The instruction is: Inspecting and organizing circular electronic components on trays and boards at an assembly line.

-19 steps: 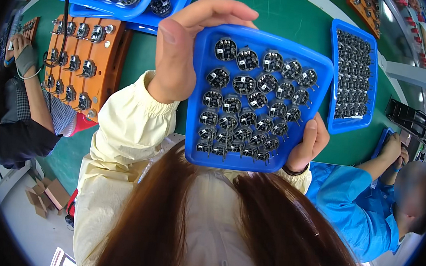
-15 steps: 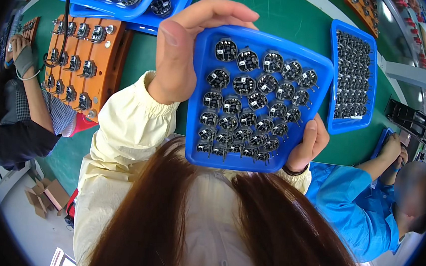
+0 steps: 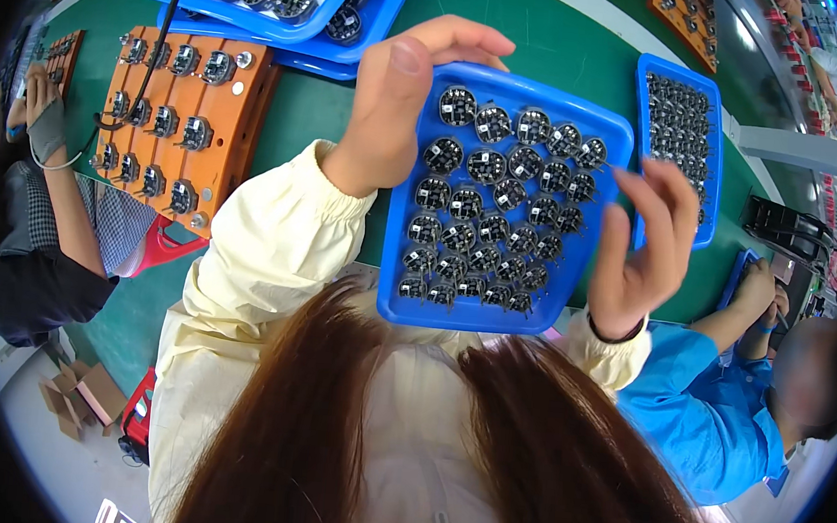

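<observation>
My left hand (image 3: 391, 112) grips the blue plastic tray (image 3: 585, 275) at its far left corner, fingers curled over the far rim. Rows of small round black electronic parts (image 3: 486, 167) with thin pins sit in the tray, some with a white mark on top. My right hand (image 3: 646, 245) is open beside the tray's right rim, fingers bent and apart, holding nothing. Its index fingertip is close to the rim by the far right parts; whether it touches is unclear. The tray is in front of my body.
An orange fixture (image 3: 181, 95) with round parts and a black cable (image 3: 166, 40) stand at left. Stacked blue trays (image 3: 289, 30) lie at the far left, another filled tray (image 3: 712, 157) at right. Co-workers sit on both sides, one in a blue sleeve (image 3: 692, 411). Cardboard box (image 3: 98, 394) on the floor.
My right hand has let go of the tray's right edge and opened beside it. The tray now sits more level, and my left hand keeps its hold on it.
</observation>
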Available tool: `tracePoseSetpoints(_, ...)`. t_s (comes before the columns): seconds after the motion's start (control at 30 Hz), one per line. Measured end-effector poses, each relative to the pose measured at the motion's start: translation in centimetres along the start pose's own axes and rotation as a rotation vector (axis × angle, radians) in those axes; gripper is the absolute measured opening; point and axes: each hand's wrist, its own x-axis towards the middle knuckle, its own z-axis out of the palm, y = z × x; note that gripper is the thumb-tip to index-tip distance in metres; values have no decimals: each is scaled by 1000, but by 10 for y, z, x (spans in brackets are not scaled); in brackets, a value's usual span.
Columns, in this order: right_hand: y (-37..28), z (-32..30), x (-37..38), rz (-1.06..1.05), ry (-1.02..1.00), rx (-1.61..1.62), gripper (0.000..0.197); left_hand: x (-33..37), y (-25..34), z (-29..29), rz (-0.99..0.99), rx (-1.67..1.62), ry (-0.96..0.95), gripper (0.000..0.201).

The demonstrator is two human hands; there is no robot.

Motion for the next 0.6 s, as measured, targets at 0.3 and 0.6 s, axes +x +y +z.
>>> tracePoseSetpoints(0.3, -25, 47, 57, -267, -287, -48, 17, -2, 2, -6, 67, 156, -31, 86)
tracePoseSetpoints(0.6, -37, 53, 53, -288, -287, -182, 17, -2, 3, -5, 126, 119, -26, 82)
